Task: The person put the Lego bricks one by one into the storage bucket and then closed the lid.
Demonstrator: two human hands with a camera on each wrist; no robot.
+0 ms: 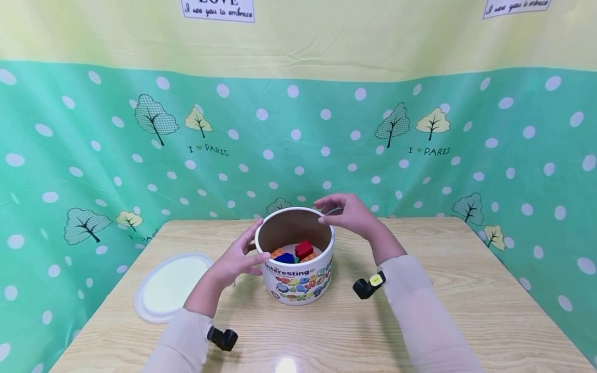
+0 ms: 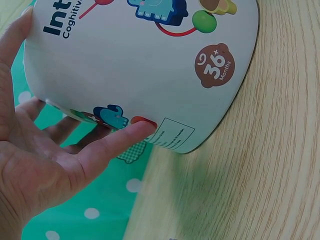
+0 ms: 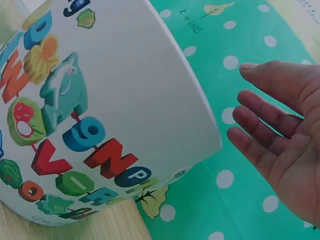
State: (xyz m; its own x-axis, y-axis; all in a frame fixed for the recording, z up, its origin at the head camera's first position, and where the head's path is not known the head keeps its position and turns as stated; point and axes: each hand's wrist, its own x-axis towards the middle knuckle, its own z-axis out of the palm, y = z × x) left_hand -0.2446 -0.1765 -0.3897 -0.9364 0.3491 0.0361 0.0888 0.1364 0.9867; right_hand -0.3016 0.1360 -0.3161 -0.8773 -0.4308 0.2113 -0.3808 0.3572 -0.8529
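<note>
A white bucket (image 1: 298,280) with printed letters and animals stands on the table, its open top showing several toy blocks inside, among them a red block (image 1: 304,249) and a blue block (image 1: 285,258). At its left side my left hand (image 1: 238,259) rests against the wall, fingers spread and mostly straight, thumb at the rim. The left wrist view shows one finger touching the printed side. My right hand (image 1: 347,213) is beside the rim at the back right, fingers loosely bent. In the right wrist view a gap separates it from the bucket, and nothing lies between its fingers.
A round white lid (image 1: 172,287) lies flat to the left of the bucket on the wooden table (image 1: 466,290). Behind and along the sides hangs a green and yellow curtain (image 1: 298,129) with dots and trees.
</note>
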